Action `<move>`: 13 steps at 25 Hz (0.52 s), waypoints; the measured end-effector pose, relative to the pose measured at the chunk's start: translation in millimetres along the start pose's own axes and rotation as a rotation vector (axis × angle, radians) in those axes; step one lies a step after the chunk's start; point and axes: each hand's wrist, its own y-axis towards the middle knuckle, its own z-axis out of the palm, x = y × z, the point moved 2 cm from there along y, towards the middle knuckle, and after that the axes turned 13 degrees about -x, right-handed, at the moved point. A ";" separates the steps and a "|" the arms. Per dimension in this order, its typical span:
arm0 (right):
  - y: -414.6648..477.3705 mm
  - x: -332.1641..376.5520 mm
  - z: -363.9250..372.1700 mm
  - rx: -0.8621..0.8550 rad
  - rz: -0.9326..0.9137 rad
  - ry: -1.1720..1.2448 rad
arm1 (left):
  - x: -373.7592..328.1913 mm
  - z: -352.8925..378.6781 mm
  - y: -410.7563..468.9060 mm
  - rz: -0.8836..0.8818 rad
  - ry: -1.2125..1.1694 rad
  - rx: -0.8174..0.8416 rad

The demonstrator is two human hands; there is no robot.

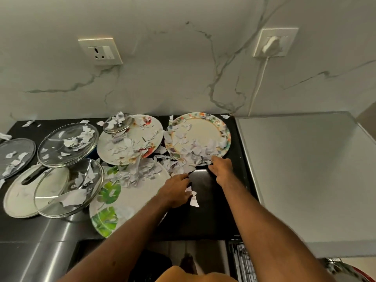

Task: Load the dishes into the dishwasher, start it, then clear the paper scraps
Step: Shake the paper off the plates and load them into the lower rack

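Right hand (221, 166) grips floral plate (201, 129), left hand (176, 190) perhaps pinching scraps (193, 201)

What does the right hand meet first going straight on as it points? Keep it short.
The right hand points toward the wall and is already at the near rim of the colourful plate. It would likely first meet the paper scraps heaped there, though depth is unclear.
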 end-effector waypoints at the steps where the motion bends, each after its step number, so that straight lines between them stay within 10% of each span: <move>1: -0.7 2.2 4.4 -0.008 0.021 0.042 | 2.5 -0.3 0.1 0.005 -0.012 0.012; 9: -2.9 13.3 -16.1 0.002 -0.145 -0.073 | 12.2 -6.0 0.2 0.032 -0.103 -0.178; 13: -11.6 14.2 -52.5 0.050 -0.181 -0.046 | 11.7 -16.0 -7.3 -0.392 -0.539 -0.481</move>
